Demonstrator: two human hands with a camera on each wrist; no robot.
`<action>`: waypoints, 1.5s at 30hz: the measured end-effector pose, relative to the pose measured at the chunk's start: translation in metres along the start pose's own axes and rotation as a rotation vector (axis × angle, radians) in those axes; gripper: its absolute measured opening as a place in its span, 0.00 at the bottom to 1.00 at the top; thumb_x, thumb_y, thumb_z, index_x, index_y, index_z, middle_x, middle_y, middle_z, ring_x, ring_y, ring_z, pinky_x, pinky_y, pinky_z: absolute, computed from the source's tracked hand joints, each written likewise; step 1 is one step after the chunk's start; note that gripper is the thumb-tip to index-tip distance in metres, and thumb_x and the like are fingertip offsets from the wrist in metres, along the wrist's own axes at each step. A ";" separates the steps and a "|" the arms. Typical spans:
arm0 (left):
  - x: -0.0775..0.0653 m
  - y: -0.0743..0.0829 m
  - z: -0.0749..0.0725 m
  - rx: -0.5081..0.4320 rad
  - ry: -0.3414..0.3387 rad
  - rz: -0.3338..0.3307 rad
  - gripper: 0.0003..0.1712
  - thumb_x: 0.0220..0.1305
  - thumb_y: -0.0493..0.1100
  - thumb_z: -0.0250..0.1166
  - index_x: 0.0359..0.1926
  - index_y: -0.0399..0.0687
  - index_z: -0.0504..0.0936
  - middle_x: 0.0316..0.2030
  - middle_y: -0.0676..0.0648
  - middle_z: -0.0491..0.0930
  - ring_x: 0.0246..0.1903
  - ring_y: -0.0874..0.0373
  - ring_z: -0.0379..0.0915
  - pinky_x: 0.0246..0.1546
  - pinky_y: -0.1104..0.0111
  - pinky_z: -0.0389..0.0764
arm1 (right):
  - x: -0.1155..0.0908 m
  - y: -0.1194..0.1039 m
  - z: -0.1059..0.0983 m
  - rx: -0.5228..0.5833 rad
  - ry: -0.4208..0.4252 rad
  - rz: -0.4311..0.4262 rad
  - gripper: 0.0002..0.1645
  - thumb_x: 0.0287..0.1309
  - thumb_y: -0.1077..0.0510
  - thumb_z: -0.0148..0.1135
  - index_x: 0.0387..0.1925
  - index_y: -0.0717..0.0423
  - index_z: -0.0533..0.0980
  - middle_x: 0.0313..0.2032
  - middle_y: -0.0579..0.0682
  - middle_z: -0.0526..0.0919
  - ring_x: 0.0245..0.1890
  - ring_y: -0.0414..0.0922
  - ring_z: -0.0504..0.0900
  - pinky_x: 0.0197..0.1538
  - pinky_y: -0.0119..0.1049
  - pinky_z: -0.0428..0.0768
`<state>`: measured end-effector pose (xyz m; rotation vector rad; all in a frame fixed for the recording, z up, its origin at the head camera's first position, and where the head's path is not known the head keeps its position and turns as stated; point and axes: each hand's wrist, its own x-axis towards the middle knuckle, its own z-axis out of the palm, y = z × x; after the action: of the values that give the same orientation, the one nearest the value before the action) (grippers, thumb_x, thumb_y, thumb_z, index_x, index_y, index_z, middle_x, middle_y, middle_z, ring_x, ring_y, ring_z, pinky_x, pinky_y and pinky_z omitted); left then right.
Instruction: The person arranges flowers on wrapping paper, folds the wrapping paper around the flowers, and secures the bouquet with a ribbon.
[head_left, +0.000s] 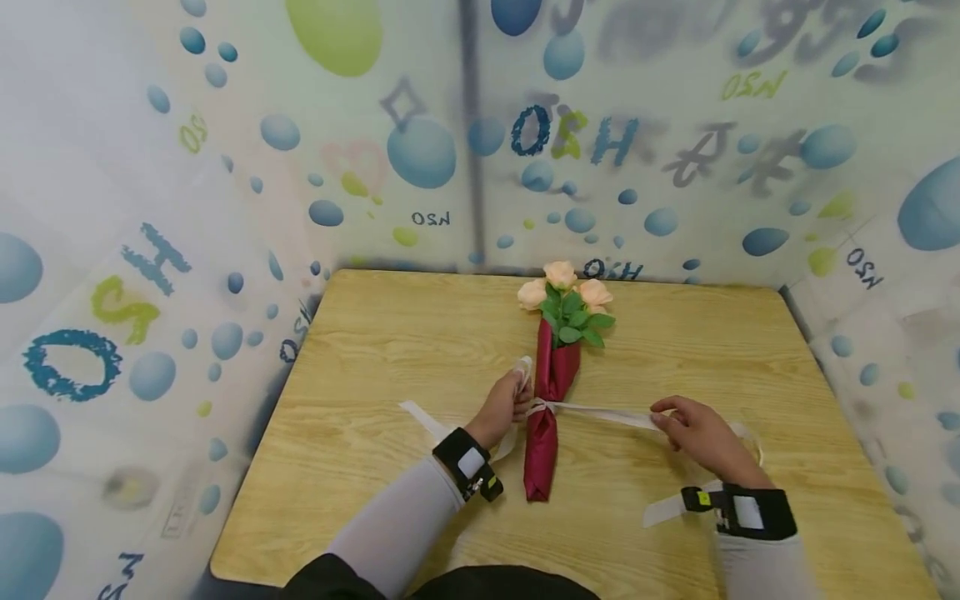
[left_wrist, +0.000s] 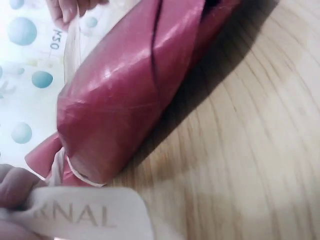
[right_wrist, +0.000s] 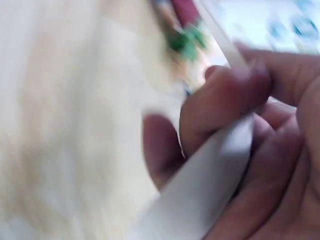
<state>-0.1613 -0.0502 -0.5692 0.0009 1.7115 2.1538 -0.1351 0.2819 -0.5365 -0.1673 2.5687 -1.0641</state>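
A bouquet in dark red wrapping paper (head_left: pixel 542 454) lies on the table, its peach roses (head_left: pixel 560 275) and green leaves pointing away from me. A white ribbon (head_left: pixel 603 413) circles its narrow waist in a crossing or knot. Just left of the waist, my left hand (head_left: pixel 504 410) grips a looped part of the ribbon; gold letters show on it in the left wrist view. Out to the right, my right hand (head_left: pixel 701 437) pinches the other length between thumb and finger, drawn straight from the bouquet. In the right wrist view the ribbon (right_wrist: pixel 205 175) passes through the curled fingers.
The wooden table (head_left: pixel 420 333) has rounded corners. One ribbon tail (head_left: pixel 424 419) lies left of the left forearm, another (head_left: pixel 663 510) beside the right wrist. Patterned curtains (head_left: pixel 420 208) with blue and green dots stand behind and along both sides.
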 end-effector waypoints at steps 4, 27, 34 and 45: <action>0.002 -0.001 0.003 -0.012 0.013 -0.015 0.16 0.75 0.44 0.36 0.28 0.50 0.62 0.21 0.56 0.56 0.18 0.65 0.48 0.20 0.72 0.53 | -0.019 0.021 -0.038 0.412 -0.040 -0.046 0.20 0.81 0.52 0.49 0.65 0.56 0.74 0.26 0.44 0.78 0.22 0.41 0.72 0.32 0.35 0.81; -0.013 -0.004 0.003 0.406 -0.109 0.197 0.24 0.77 0.52 0.61 0.44 0.31 0.85 0.38 0.32 0.83 0.33 0.63 0.71 0.33 0.76 0.72 | 0.076 -0.178 -0.033 0.495 0.054 -0.394 0.24 0.79 0.56 0.53 0.68 0.64 0.74 0.56 0.53 0.85 0.49 0.36 0.86 0.58 0.26 0.80; -0.016 -0.004 -0.003 0.376 -0.080 0.170 0.24 0.77 0.52 0.61 0.40 0.31 0.84 0.28 0.40 0.75 0.27 0.65 0.67 0.28 0.74 0.68 | 0.123 -0.203 0.008 0.294 -0.216 -0.396 0.25 0.80 0.59 0.50 0.74 0.49 0.71 0.69 0.54 0.78 0.72 0.51 0.73 0.67 0.47 0.75; -0.015 -0.007 -0.010 0.358 -0.024 0.160 0.24 0.78 0.50 0.60 0.38 0.30 0.82 0.27 0.51 0.75 0.28 0.64 0.70 0.31 0.73 0.71 | 0.141 -0.200 0.046 -0.038 -0.313 -0.431 0.31 0.81 0.52 0.51 0.79 0.52 0.62 0.74 0.61 0.70 0.73 0.59 0.71 0.70 0.58 0.72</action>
<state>-0.1480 -0.0631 -0.5749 0.2675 2.1219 1.9105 -0.2543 0.0756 -0.4651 -0.8581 2.3173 -1.0296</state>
